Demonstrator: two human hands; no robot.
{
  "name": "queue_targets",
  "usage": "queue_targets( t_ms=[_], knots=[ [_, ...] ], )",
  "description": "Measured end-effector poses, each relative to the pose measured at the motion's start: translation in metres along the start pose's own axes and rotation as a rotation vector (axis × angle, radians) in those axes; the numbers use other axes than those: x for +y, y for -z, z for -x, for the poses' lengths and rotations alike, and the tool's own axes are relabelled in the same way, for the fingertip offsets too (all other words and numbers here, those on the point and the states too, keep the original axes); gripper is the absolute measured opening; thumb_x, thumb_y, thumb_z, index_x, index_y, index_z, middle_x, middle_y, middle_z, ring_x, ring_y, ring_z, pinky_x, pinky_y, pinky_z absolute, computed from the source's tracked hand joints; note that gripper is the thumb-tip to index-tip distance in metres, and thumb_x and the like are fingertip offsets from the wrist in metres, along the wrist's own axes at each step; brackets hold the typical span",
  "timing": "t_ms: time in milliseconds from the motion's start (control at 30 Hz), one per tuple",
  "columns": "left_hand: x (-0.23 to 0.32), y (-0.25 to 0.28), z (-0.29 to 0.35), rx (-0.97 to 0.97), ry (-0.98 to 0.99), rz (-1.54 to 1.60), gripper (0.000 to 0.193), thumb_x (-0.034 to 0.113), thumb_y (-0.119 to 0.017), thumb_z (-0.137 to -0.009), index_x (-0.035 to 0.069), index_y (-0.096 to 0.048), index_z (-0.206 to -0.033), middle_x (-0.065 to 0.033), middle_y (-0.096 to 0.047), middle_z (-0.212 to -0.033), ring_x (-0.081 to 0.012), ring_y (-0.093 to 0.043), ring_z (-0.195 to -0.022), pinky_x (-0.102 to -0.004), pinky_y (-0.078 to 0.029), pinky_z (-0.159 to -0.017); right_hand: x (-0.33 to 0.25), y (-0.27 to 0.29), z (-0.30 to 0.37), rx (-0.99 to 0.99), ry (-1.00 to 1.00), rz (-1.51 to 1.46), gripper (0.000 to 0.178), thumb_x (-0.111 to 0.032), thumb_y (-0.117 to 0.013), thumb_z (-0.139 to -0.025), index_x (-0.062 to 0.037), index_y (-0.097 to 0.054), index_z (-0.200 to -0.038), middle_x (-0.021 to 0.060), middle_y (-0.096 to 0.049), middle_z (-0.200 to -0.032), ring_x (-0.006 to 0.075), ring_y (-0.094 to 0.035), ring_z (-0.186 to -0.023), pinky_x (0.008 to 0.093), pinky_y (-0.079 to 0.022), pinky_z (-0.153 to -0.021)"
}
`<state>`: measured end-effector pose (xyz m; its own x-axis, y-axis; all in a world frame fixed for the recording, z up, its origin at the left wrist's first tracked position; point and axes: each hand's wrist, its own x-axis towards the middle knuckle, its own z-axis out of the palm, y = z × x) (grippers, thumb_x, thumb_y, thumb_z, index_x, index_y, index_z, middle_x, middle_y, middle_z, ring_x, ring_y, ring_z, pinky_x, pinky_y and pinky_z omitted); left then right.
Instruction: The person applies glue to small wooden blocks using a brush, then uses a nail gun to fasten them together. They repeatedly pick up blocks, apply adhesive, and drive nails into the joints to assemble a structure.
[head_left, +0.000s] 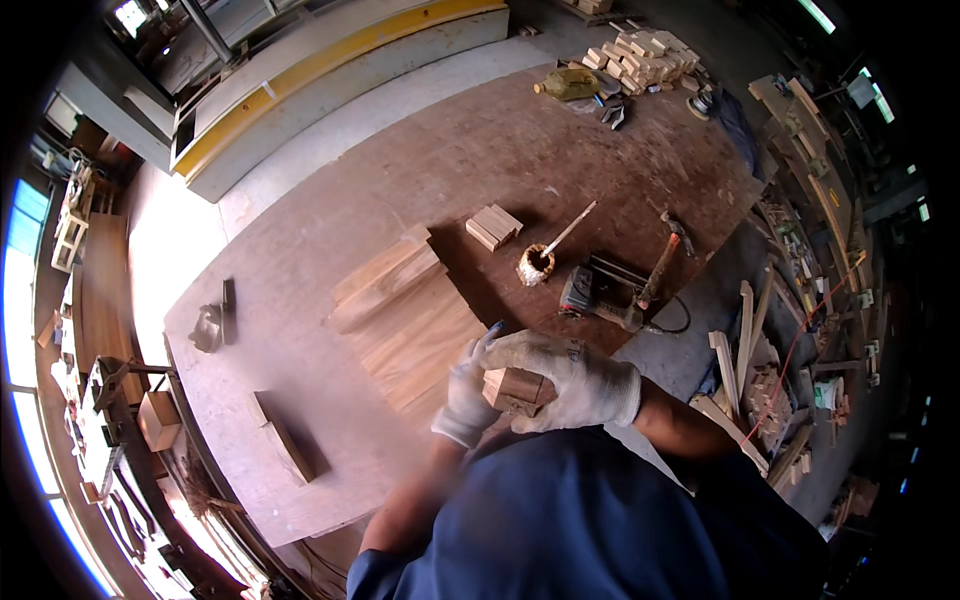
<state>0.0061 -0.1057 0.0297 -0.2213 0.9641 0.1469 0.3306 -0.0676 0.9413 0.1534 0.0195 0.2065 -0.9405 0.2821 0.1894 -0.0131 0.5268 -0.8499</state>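
The left hand (464,398) and right hand (585,378), both in pale work gloves, are together at a small wooden block (517,388), close before the person's body. The left lies against the block's left end, though whether its fingers close around it I cannot tell; the right is clamped over the top and right side. The step in hand seems to be steadying the block between both hands; the next move would call for keeping the right grip firm and the left end supported. The block's long axis appears to run roughly left to right, its paler end face toward the left, though the gloves cover much of it.

Across the work table (300,250), from the left, a narrow wood strip (285,445) lies at the near left; then come the flat wooden boards (410,340), just left of the hands, a small stack of wood blocks (493,227) farther off, a pot (536,265) with a stick (572,228) leaning out of it, and a claw hammer (660,268) to the right.
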Motion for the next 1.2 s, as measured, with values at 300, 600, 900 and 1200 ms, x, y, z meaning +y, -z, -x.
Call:
queue_targets(
  t_ms=[300,600,900,1200],
  knots=[
    [0.011,0.008,-0.007,0.051,-0.024,-0.205,0.073,0.018,-0.083,-0.078,0.006,-0.058,-0.146,-0.0189,-0.071,-0.122,-0.0410,-0.071,-0.110,-0.0460,-0.058,-0.097,-0.002,-0.008,0.003,0.046,-0.039,0.065,0.069,-0.010,-0.090,-0.074,-0.0082,-0.059,-0.136,0.0146,-0.066,-0.135,0.0351,-0.064,-0.131,0.0434,-0.052,-0.113],
    [0.009,0.009,-0.004,0.043,0.043,-0.138,0.071,0.015,-0.082,-0.078,0.005,-0.059,-0.145,-0.0193,-0.071,-0.125,-0.0412,-0.070,-0.114,-0.0458,-0.057,-0.099,0.005,-0.014,0.005,0.089,-0.030,0.074,0.069,-0.012,-0.091,-0.075,-0.0075,-0.060,-0.136,0.0147,-0.066,-0.136,0.0352,-0.064,-0.130,0.0440,-0.053,-0.112],
    [0.029,0.030,-0.011,-0.303,0.083,0.248,0.070,0.010,-0.088,-0.081,0.004,-0.058,-0.144,-0.0121,-0.071,-0.129,-0.0268,-0.070,-0.118,-0.0395,-0.055,-0.104,0.016,-0.016,0.006,0.169,-0.233,-0.079,0.091,-0.025,-0.098,-0.075,-0.0040,-0.053,-0.151,0.0170,-0.060,-0.149,0.0315,-0.059,-0.139,0.0412,-0.049,-0.116],
    [0.043,0.028,-0.017,-0.268,0.442,0.896,0.072,0.003,-0.080,-0.093,0.001,-0.047,-0.157,-0.0110,-0.063,-0.143,-0.0234,-0.061,-0.129,-0.0423,-0.052,-0.108,0.051,-0.012,0.013,0.403,-0.487,-0.156,0.059,-0.009,-0.088,-0.085,0.0014,-0.063,-0.137,0.0111,-0.071,-0.126,0.0170,-0.064,-0.117,0.0341,-0.052,-0.106]
  ],
)
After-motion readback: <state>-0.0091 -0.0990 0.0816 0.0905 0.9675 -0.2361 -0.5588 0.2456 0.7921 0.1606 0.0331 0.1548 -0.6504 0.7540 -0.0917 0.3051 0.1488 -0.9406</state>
